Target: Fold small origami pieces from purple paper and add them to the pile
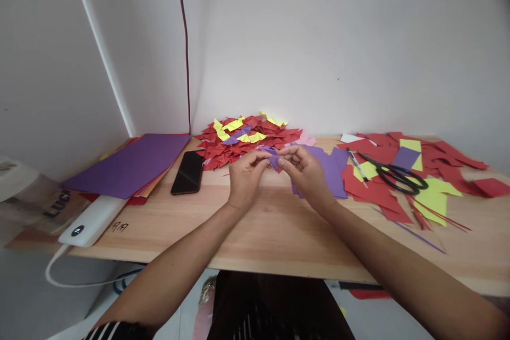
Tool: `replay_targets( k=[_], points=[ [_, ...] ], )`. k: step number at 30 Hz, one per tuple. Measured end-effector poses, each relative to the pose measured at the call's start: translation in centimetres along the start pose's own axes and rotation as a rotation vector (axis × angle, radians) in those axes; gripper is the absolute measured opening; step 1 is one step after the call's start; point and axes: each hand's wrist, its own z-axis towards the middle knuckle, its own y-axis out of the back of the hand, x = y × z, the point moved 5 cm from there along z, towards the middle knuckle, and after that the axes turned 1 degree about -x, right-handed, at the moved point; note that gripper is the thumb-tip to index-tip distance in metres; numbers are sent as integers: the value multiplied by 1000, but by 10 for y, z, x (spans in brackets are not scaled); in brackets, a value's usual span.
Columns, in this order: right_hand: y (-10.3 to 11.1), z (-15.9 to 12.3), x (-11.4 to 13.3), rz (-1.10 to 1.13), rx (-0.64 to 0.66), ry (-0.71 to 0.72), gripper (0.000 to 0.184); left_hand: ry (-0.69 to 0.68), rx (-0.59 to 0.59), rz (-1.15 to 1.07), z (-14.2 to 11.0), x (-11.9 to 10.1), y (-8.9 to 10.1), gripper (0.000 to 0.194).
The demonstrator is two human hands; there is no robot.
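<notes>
Between my two hands, a small folded piece of purple paper (274, 160) is held above the desk. My left hand (247, 174) pinches its left side with thumb and fingers. On its right side my right hand (305, 172) grips it the same way, partly covering it. Just behind the hands lies a heap of folded paper pieces (243, 141), mostly red with some yellow and purple. Flat purple paper (332, 170) lies beside and beneath my right hand.
A black phone (188, 172) lies left of my hands. Farther left, a stack of coloured sheets (131, 164) overlaps a white power strip-like box (93, 220). To the right, black-handled scissors (400, 178) and a pen (357, 164) rest on red and yellow paper scraps (434, 199).
</notes>
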Motion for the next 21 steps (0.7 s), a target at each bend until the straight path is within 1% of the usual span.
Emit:
replay_targets(
  k=[4,11,21],
  points=[
    [0,0,1,-65,18,34,16,31,-5,-42,0,0,0,8],
    [1,1,0,-125,8,45,15,-23,-2,85,0,0,2,10],
    [2,0,8,-267,-26,44,13,64,1,-22,-1,9,-1,11]
  ],
)
